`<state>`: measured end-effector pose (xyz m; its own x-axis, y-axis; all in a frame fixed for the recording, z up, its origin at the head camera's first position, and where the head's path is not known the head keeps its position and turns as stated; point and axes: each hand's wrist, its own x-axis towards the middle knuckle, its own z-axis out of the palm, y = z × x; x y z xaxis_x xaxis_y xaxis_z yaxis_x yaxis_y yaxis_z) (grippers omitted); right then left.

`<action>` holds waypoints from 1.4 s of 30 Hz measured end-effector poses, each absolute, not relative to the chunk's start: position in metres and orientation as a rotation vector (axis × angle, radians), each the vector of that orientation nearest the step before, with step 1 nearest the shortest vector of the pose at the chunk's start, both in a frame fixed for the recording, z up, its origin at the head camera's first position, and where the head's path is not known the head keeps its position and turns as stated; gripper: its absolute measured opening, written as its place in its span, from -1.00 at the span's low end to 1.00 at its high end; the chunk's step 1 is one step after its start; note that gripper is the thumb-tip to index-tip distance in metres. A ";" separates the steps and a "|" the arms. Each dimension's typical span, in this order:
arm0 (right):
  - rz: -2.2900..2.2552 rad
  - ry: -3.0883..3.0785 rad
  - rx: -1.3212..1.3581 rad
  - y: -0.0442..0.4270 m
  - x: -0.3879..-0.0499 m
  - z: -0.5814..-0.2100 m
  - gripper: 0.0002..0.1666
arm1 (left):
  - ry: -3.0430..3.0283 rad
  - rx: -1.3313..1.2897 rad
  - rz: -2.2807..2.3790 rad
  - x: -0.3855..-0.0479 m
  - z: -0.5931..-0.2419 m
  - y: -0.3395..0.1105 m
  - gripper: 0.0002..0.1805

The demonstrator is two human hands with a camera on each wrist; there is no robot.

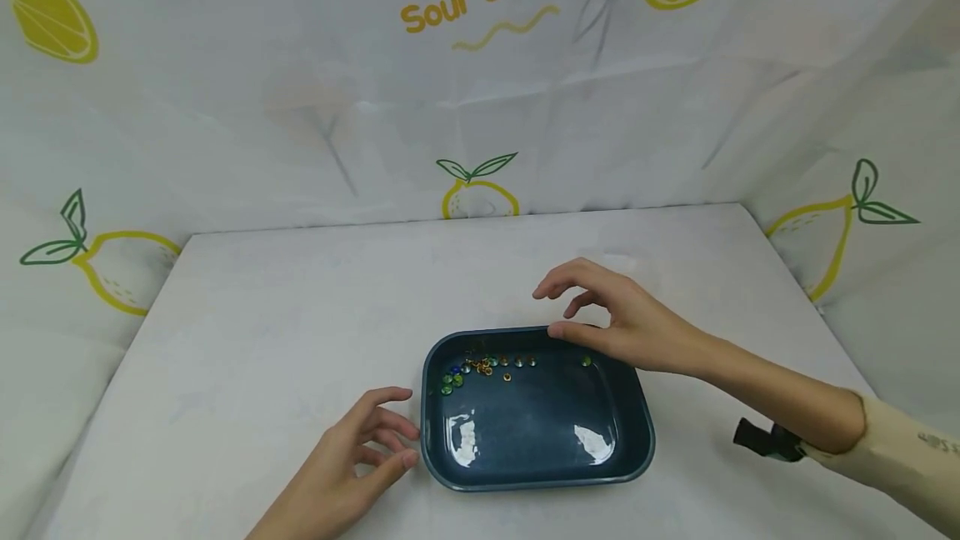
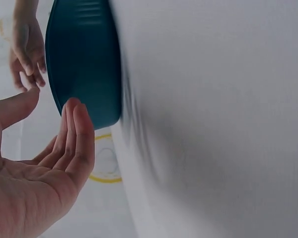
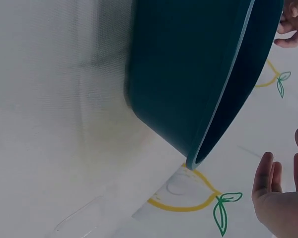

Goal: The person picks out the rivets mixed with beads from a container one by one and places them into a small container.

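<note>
A dark blue-green rectangular tray (image 1: 536,423) with raised sides stands on the white cloth. Small green glassy pieces (image 1: 447,389) lie in its far left corner, alongside tiny gold rings (image 1: 483,367) and a row of small clear and amber pieces (image 1: 519,362). One green piece (image 1: 587,361) sits apart near the far right. My left hand (image 1: 360,457) is just outside the tray's left wall, fingers loosely bent around nothing. Over the far right corner hovers my right hand (image 1: 626,315), its fingers relaxed and holding nothing; whether its thumb touches the rim I cannot tell.
The white cloth (image 1: 300,315) covers the table around the tray. Behind it hangs a white backdrop (image 1: 300,148) printed with lemons and lettering. A black strap (image 1: 768,440) is near the right sleeve (image 1: 892,448).
</note>
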<state>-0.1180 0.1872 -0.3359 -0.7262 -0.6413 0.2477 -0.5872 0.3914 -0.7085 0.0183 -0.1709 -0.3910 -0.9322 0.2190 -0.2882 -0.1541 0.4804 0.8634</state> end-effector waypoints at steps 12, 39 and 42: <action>-1.365 2.301 -1.029 0.170 -0.115 -0.336 -0.64 | 2.317 0.020 1.527 0.023 -0.397 -0.165 -0.26; -1.407 2.018 -0.864 0.151 -0.114 -0.350 -0.64 | 2.302 -0.027 1.546 0.021 -0.400 -0.158 -0.24; -1.404 2.005 -0.836 0.149 -0.113 -0.353 -0.63 | 2.300 -0.039 1.526 0.020 -0.399 -0.157 -0.23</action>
<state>-0.1126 0.1489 -0.3534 -0.6567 -0.7495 -0.0839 -0.1775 0.2617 -0.9487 0.0202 -0.1574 -0.3989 -0.9279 0.1830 -0.3249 -0.2283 0.4101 0.8830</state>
